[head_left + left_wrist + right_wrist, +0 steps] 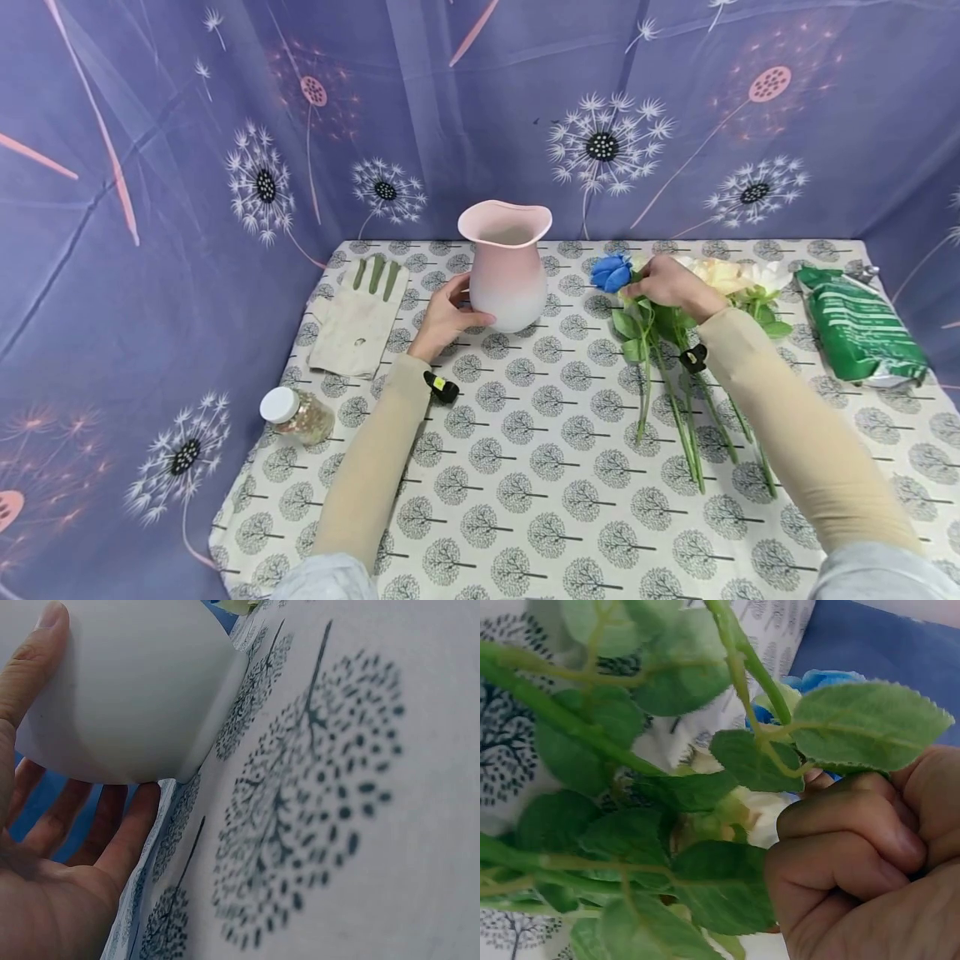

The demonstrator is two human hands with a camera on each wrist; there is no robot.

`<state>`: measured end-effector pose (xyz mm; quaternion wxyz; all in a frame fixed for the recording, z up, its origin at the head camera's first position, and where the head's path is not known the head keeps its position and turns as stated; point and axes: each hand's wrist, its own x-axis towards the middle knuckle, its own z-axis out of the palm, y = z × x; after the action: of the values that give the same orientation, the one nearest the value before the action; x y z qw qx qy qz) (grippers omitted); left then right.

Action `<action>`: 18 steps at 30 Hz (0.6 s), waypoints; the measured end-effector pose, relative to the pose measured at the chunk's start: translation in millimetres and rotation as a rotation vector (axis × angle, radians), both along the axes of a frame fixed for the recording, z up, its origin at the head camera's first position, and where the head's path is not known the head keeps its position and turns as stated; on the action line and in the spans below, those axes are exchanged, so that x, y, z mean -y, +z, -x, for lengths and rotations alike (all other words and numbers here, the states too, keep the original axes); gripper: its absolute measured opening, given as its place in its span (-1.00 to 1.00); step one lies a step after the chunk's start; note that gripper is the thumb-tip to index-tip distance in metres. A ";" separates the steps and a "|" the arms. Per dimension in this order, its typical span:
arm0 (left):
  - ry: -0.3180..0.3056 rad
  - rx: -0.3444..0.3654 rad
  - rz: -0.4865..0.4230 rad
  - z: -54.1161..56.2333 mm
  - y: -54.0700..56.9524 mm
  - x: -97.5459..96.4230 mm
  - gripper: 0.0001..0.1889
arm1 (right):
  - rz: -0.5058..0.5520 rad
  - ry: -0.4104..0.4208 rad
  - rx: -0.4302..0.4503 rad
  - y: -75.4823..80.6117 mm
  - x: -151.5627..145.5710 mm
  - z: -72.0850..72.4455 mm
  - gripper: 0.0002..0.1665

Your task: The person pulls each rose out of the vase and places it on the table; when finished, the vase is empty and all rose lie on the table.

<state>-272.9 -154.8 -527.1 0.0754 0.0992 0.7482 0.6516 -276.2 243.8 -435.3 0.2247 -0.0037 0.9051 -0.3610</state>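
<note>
A vase [508, 279], pink at its wavy rim and fading to white below, stands upright on the cloth-covered table. My left hand [447, 318] holds its lower left side, the thumb in front and the fingers round the back. In the left wrist view the thumb lies along the white vase wall [135, 690], with the fingertips at its lower edge. My right hand [670, 283] pinches a blue rose [612, 272] just below its bloom; its fingers look tightly curled in the right wrist view. Pale flowers [723, 273] with long green stems [686, 425] lie beneath and beside that hand.
A cream glove with green fingers [362, 321] lies to the left of the vase. Nearer, a white-lidded jar [303, 417] lies tilted by the table's left edge. At the right is a green bag [862, 329]. A purple dandelion-print curtain [480, 108] hangs behind.
</note>
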 end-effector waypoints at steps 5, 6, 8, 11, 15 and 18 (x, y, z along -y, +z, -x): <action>0.001 -0.002 -0.005 -1.1 0.5 0.1 -0.03 | -0.005 -0.006 -0.025 -9.4 3.2 -3.2 -0.76; 0.000 -0.001 -0.007 -1.0 0.2 0.2 -0.03 | -0.005 -0.008 -0.021 -10.8 3.8 -4.2 -0.75; -0.001 0.001 -0.010 -1.6 0.2 0.4 -0.02 | -0.021 -0.013 -0.019 -12.8 4.9 -5.7 -0.71; -0.005 0.004 -0.011 -1.3 -0.1 0.5 -0.02 | -0.070 -0.010 -0.031 -14.4 6.0 -7.7 -0.63; -0.006 0.002 -0.014 -1.6 0.7 0.1 -0.02 | -0.123 -0.003 -0.034 -16.2 7.1 -10.3 -0.55; -0.006 -0.001 -0.022 -2.3 1.8 -0.7 -0.03 | -0.138 -0.010 -0.029 -19.1 7.6 -12.0 -0.54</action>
<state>-270.6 -154.2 -525.4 0.0759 0.1025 0.7408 0.6596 -264.2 236.2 -454.4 0.2093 0.0111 0.9310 -0.2989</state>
